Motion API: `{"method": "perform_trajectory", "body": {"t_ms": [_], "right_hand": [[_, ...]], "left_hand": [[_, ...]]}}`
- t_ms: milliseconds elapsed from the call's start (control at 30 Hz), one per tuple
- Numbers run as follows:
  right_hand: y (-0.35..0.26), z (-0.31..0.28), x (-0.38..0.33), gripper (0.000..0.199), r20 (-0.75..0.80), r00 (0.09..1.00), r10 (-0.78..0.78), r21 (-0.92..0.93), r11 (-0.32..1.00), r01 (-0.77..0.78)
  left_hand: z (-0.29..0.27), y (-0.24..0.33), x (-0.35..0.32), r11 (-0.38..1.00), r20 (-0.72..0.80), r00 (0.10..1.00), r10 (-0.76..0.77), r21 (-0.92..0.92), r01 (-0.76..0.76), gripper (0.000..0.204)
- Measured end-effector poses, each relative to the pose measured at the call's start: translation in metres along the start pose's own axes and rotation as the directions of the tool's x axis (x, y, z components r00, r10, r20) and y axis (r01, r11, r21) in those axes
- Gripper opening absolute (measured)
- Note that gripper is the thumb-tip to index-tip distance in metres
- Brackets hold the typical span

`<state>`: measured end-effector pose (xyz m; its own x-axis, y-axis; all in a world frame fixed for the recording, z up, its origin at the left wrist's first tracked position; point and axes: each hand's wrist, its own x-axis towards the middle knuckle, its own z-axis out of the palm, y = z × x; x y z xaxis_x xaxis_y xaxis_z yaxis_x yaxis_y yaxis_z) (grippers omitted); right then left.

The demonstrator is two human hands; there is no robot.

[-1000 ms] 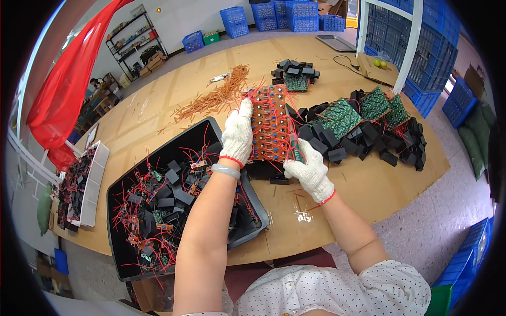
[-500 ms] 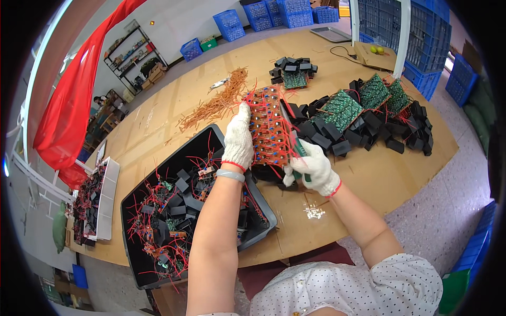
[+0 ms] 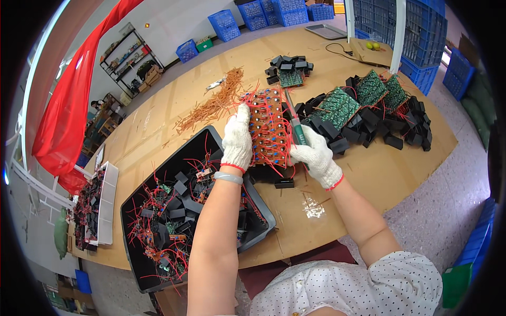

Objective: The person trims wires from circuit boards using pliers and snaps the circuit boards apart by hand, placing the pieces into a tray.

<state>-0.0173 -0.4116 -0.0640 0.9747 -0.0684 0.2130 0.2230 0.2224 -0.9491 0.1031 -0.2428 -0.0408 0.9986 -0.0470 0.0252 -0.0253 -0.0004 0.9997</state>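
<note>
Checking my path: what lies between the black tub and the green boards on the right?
In the head view, left to right: left hand, brown board, green-handled tool, right hand, then black blocks.

Left hand [image 3: 237, 138] upright, right fingers [image 3: 300, 153] curled (both gloved)

The left hand [image 3: 237, 138] has most of its fingers out of sight behind the circuit board [image 3: 267, 126], whose left edge it partly covers. The handle of the tool [image 3: 299, 134] disappears into the right hand [image 3: 315, 158]; whether its thin shaft touches the board cannot be told. The board hides most of the dark parts [image 3: 262, 173] beneath it. The left forearm [image 3: 213, 247] blocks part of the black tub [image 3: 264, 217]. The lower edge cuts off the shirt [image 3: 327, 284], the upper edge the red cloth [image 3: 63, 124]. Items on the far shelf [image 3: 149, 48] are too small to identify.
</note>
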Motion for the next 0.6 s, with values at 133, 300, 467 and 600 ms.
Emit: {"method": "perform_trajectory", "body": {"t_ms": [133,300,467,600], "right_hand": [[0.014,0.000,0.009,0.053,-0.055,0.998,-0.028,-0.123,0.992,0.021],[0.017,0.000,0.012,0.056,-0.082,0.985,-0.151,-0.352,0.929,0.113],[0.026,0.000,0.013,0.055,-0.049,0.955,-0.294,-0.429,0.869,0.245],[0.030,-0.001,0.015,0.051,-0.108,0.974,-0.201,-0.455,0.881,0.132]], "left_hand": [[0.002,-0.001,-0.004,0.931,0.075,0.967,0.242,0.263,-0.253,0.062],[0.006,0.010,-0.011,0.949,0.001,0.999,0.051,0.311,-0.049,0.067],[0.004,0.009,-0.010,0.931,-0.009,0.999,0.054,0.361,-0.047,0.067],[0.002,0.005,-0.015,0.872,0.083,0.976,0.200,0.439,-0.216,0.067]]}}
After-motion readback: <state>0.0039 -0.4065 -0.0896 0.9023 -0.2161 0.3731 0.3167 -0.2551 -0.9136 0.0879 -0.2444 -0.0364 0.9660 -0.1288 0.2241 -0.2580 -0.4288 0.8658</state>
